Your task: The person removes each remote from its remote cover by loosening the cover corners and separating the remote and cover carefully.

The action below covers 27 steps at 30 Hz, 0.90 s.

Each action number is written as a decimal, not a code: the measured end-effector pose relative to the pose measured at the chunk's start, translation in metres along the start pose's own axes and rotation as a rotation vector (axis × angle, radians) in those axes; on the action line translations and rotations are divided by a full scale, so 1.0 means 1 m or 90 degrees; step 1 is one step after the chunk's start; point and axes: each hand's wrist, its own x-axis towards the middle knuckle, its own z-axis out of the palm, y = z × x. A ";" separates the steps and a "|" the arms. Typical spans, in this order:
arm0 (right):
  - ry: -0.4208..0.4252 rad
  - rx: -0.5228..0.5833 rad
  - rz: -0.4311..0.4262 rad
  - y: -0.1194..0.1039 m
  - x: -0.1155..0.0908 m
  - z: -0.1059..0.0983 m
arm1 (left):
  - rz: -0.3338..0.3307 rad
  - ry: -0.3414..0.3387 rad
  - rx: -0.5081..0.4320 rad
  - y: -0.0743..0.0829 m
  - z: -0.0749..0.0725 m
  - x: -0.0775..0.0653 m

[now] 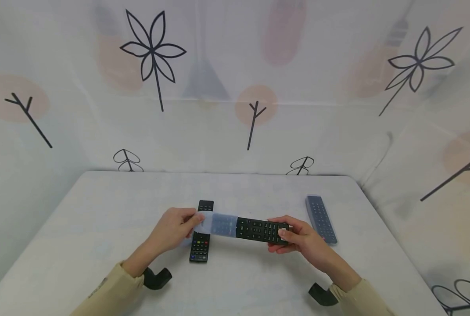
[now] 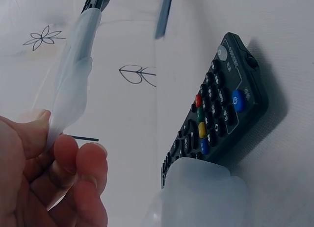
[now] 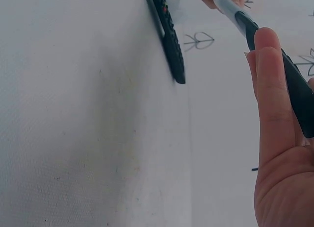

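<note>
Above the middle of the white surface point(image 1: 100, 228), a black remote point(image 1: 261, 230) held crosswise, its left end half inside a translucent sleeve point(image 1: 218, 224). Right hand point(image 1: 298, 239) curled round the bare end of the remote, left hand point(image 1: 175, 227) pinching the loose end of the sleeve. Directly below, a second black remote point(image 1: 201, 243) flat on the surface; off to the right, well apart, a third remote in a bluish cover point(image 1: 321, 218).
</note>
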 end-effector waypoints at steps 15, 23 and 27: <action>-0.011 -0.004 -0.017 0.004 -0.004 -0.003 | -0.003 0.004 0.003 -0.007 -0.001 -0.003; -0.010 -0.008 -0.012 0.004 -0.007 -0.005 | -0.016 -0.006 -0.008 -0.008 -0.003 -0.004; -0.009 -0.016 -0.011 0.003 -0.007 -0.006 | -0.014 -0.007 -0.017 -0.009 -0.004 -0.005</action>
